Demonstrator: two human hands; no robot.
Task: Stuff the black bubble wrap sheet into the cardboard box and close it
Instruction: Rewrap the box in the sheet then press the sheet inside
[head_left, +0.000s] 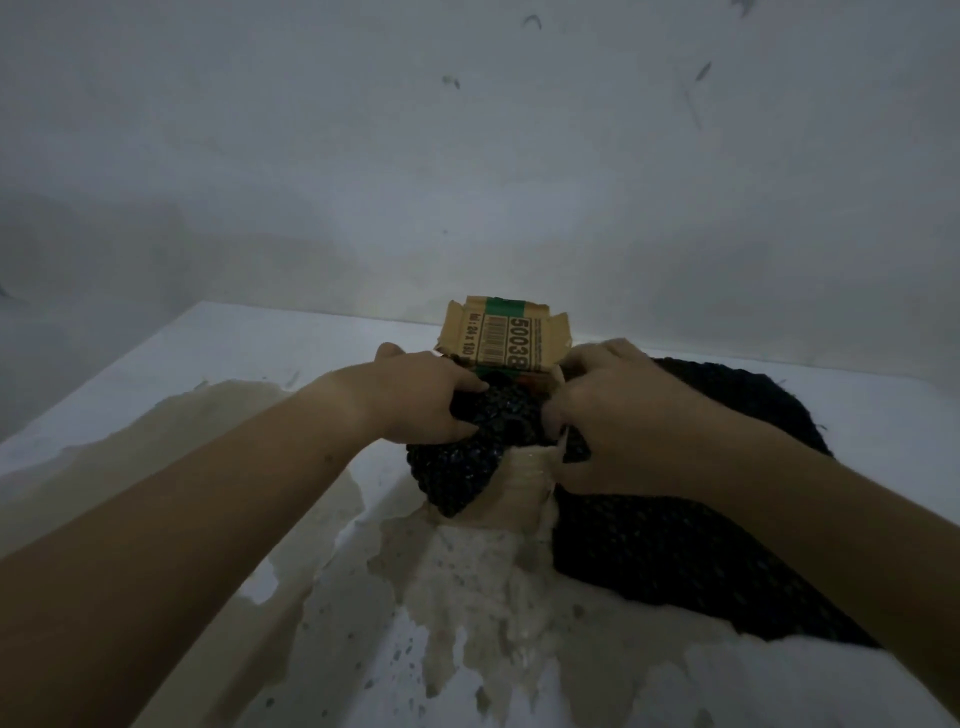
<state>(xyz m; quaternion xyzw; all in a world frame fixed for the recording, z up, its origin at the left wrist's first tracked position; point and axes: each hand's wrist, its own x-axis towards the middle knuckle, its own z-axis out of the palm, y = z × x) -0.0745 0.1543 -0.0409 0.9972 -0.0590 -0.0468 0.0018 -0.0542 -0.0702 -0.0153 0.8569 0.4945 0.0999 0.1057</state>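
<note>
A small cardboard box (506, 338) stands in the middle of the table, its printed top flap with a barcode and green tape raised toward the wall. A black bubble wrap sheet (675, 545) is bunched over the box's mouth and spreads out to the right across the table. My left hand (421, 397) grips the bunched wrap at the box's left side. On the right side, my right hand (618, 415) clutches the wrap and a pale front flap. The box's inside is hidden by the wrap and my hands.
The white table (156, 374) has large beige patches where its surface is peeled or stained. A grey wall (467, 156) rises directly behind the box. The table's left edge runs diagonally at the far left.
</note>
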